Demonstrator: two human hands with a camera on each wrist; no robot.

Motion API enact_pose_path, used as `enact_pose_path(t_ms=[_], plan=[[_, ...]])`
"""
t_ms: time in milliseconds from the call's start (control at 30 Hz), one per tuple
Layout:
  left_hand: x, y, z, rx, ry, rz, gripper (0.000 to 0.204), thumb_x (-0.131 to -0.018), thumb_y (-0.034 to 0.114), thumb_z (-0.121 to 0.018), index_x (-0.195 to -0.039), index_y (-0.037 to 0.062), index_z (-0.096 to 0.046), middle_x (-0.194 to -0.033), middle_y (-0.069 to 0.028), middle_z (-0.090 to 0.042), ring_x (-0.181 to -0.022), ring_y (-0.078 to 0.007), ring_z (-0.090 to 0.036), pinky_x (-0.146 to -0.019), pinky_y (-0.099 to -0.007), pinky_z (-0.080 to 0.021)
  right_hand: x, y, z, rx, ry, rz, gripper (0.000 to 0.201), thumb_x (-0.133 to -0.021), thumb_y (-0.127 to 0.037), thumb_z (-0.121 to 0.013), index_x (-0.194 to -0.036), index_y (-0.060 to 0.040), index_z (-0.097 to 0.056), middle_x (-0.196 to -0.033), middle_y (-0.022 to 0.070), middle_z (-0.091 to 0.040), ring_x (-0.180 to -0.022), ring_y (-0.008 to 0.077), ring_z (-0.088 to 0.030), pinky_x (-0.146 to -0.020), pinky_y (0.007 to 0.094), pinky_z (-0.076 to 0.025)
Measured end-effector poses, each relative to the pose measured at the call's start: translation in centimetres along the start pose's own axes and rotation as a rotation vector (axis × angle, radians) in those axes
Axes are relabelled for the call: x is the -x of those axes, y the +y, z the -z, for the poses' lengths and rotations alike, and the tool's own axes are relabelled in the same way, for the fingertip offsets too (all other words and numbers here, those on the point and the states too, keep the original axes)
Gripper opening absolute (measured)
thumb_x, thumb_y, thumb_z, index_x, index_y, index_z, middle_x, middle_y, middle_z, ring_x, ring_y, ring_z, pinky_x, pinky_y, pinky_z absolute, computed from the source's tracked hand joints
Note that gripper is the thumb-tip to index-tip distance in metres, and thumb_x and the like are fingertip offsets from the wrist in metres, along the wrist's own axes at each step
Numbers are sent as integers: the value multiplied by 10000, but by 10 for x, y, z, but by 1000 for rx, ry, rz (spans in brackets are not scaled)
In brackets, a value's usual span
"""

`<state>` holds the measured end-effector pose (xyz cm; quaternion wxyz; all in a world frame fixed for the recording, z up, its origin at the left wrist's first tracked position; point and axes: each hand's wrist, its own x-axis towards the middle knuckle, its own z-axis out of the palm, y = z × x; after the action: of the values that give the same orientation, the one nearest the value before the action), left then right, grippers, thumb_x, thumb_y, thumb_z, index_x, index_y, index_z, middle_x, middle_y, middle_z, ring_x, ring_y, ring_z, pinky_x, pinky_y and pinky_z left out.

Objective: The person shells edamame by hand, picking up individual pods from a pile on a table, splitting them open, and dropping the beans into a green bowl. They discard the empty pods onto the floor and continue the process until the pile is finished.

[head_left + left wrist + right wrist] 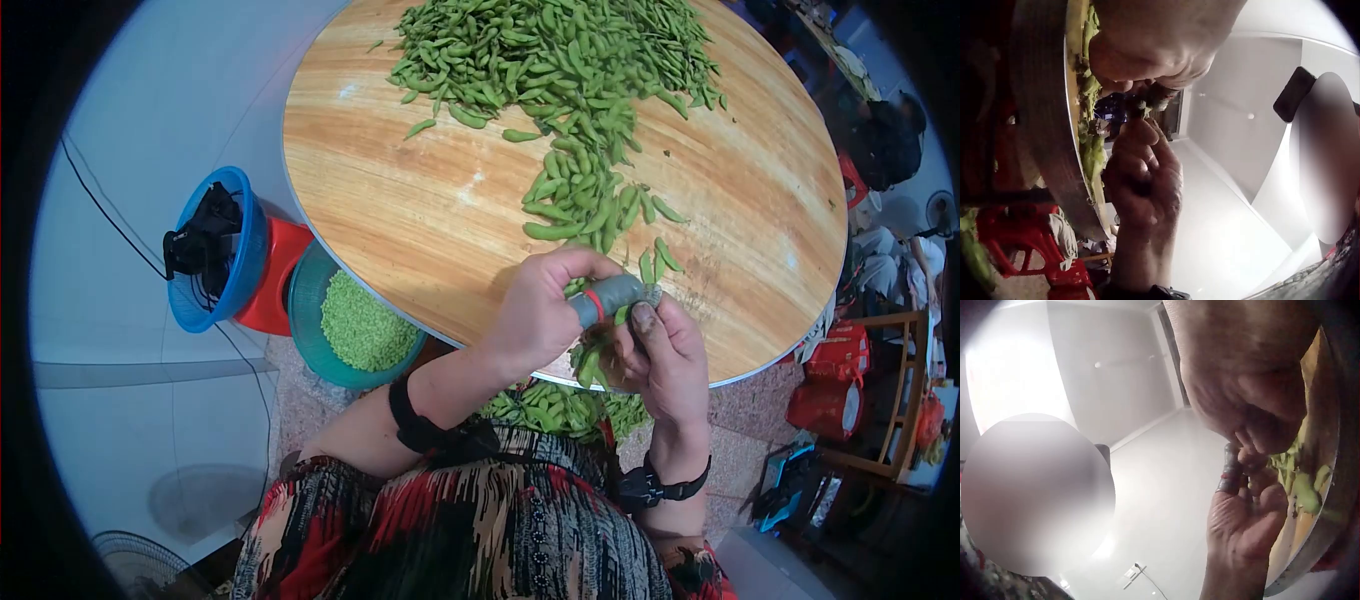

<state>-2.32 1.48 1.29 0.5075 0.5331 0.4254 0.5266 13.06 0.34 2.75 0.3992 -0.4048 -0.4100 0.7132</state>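
Observation:
Over the near edge of the round table, my two hands meet at an edamame pod (622, 315), mostly hidden by the fingers. My left hand (540, 308) pinches it with curled fingers; its thumb (612, 298) wears a grey wrap with a red band. From the other side my right hand (677, 362) grips it between a dark-stained thumb and fingers. More pods (590, 362) show just below the hands at the table edge. In the right wrist view the wrapped thumb (1229, 470) of the left hand touches the right fingers.
A large heap of edamame pods (540, 50) covers the far side of the wooden table (400, 200), trailing toward the hands. Left of it stands a green basin (305, 315) of shelled beans (362, 325), beside a blue basin (182, 290). More pods (545, 410) lie below the table edge.

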Motion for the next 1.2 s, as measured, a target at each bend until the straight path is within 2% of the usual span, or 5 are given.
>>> enact_pose_path(t_ms=[333, 567, 1033, 1100, 1200], plan=[[2, -5, 21, 827, -389, 441, 126, -838, 124, -596, -934, 45, -580, -759, 35, -522, -560, -3, -406, -467, -144, -264, 5, 5, 5, -485, -199, -252, 187, -929, -154, -431, -1047, -22, -493, -603, 11, -478, -371, 18, -266, -335, 149, -194], [-11, -4, 12, 98, -233, 154, 108, -829, 75, -610, -907, 42, -544, -807, 27, -527, -704, -30, -477, -596, -172, -388, -6, -2, 3, 563, 142, 193, 148, -883, -168, -507, -945, -36, -533, -599, -43, -449, -487, 24, -367, -446, 185, -301], [-24, 13, 32, 369, -173, 135, 270, -844, -6, -472, -1101, -5, -555, -874, -31, -598, -681, -41, -498, -511, -130, -334, -21, -22, 33, -377, -90, -43, 208, -902, -170, -493, -1036, -15, -530, -573, 34, -507, -353, 43, -335, -331, 170, -257], [-22, 9, 51, 319, -77, 135, 284, -839, -22, -462, -1104, 0, -563, -853, -31, -591, -664, -36, -482, -492, -132, -315, -19, -43, 43, 403, -959, 370, 259, -875, -202, -542, -979, 29, -596, -681, 84, -610, -418, 103, -480, -406, 212, -358], [-12, 4, 66, 302, 69, 226, 413, -694, -99, -462, -1076, -1, -585, -873, -90, -624, -664, -133, -534, -598, -239, -439, -20, -38, 19, 970, -407, 395, 243, -802, -146, -590, -1004, -15, -616, -688, 97, -623, -514, 149, -547, -495, 248, -416]])
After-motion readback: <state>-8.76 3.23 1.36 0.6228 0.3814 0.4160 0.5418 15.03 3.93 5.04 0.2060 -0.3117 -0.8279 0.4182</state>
